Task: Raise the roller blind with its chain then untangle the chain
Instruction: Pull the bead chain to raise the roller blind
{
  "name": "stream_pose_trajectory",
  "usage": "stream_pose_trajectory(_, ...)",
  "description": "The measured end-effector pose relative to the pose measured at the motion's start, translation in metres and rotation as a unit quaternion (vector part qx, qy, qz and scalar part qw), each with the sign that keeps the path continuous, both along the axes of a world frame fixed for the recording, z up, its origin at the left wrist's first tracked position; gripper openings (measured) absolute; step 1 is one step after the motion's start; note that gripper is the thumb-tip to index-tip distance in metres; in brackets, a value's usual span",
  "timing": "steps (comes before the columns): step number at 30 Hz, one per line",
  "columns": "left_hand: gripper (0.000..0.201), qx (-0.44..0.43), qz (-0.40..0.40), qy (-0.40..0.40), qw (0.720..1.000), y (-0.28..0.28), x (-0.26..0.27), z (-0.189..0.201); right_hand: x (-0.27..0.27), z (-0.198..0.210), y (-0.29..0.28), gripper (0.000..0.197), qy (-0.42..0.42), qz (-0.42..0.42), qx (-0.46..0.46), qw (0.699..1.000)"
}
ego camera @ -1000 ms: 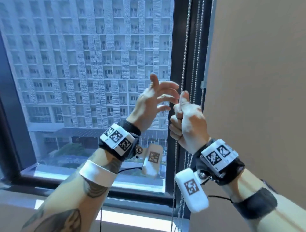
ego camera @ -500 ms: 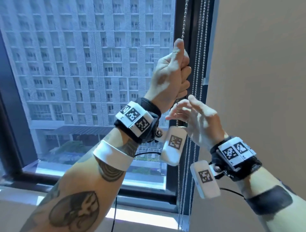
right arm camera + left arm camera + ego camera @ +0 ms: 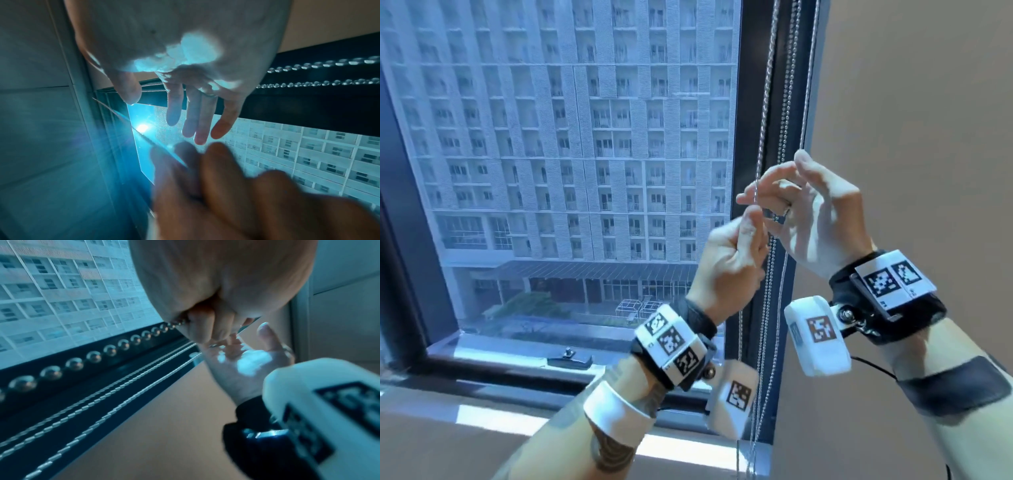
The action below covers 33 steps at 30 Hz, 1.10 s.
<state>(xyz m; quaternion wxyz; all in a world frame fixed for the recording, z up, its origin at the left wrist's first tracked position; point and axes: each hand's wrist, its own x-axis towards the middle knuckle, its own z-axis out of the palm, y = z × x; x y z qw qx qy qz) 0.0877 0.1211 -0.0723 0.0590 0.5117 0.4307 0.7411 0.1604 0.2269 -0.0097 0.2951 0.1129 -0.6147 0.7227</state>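
Note:
Several strands of silver bead chain (image 3: 762, 137) hang along the dark window frame. My left hand (image 3: 751, 228) is curled into a fist and grips the leftmost strand at mid height; in the left wrist view the chain (image 3: 111, 350) runs straight into that fist (image 3: 205, 327). My right hand (image 3: 774, 195) hovers just above and to the right, fingers spread among the strands and holding nothing. The right wrist view shows these spread fingers (image 3: 191, 113), with the left hand (image 3: 226, 186) blurred below. No blind fabric covers the glass in the head view.
The dark window frame (image 3: 748, 102) stands behind the chains, with a beige wall (image 3: 911, 102) right of it. A latch (image 3: 568, 358) sits on the lower frame above the sill (image 3: 517, 428). More chain strands (image 3: 329, 65) cross the frame in the right wrist view.
My left hand has come down from high on the chain to mid height, still gripping the strand. My right hand has risen slightly above it and stays open.

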Motion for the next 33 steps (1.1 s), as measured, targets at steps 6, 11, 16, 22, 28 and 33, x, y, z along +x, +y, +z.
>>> stream_pose_trajectory(6, 0.044, -0.028, -0.005, 0.006, 1.0, 0.002, -0.008, -0.016, -0.003, 0.026, -0.026, 0.037, 0.02, 0.024, -0.016, 0.999)
stream_pose_trajectory(11, 0.044, -0.068, 0.021, 0.052, 0.996, -0.012, -0.014, -0.012, -0.008, 0.045, -0.051, 0.054, 0.014, -0.043, -0.002, 0.999)
stream_pose_trajectory(16, 0.045, -0.116, -0.002, 0.054, 0.992, -0.02, -0.028, -0.013, -0.008, 0.045, -0.054, 0.058, 0.031, -0.086, -0.048, 0.995)
stream_pose_trajectory(22, 0.049, -0.104, 0.014, 0.009, 0.994, -0.023, -0.041, 0.009, -0.022, -0.009, -0.043, 0.058, 0.044, -0.11, -0.061, 0.991)
stream_pose_trajectory(28, 0.049, -0.067, -0.024, 0.008, 0.997, -0.027, -0.037, 0.047, -0.023, -0.051, -0.037, 0.053, 0.015, -0.085, -0.054, 0.995)
stream_pose_trajectory(33, 0.036, -0.037, -0.084, -0.031, 0.995, -0.02, -0.014, 0.085, -0.016, -0.046, -0.042, 0.055, -0.007, -0.082, 0.006, 0.997)
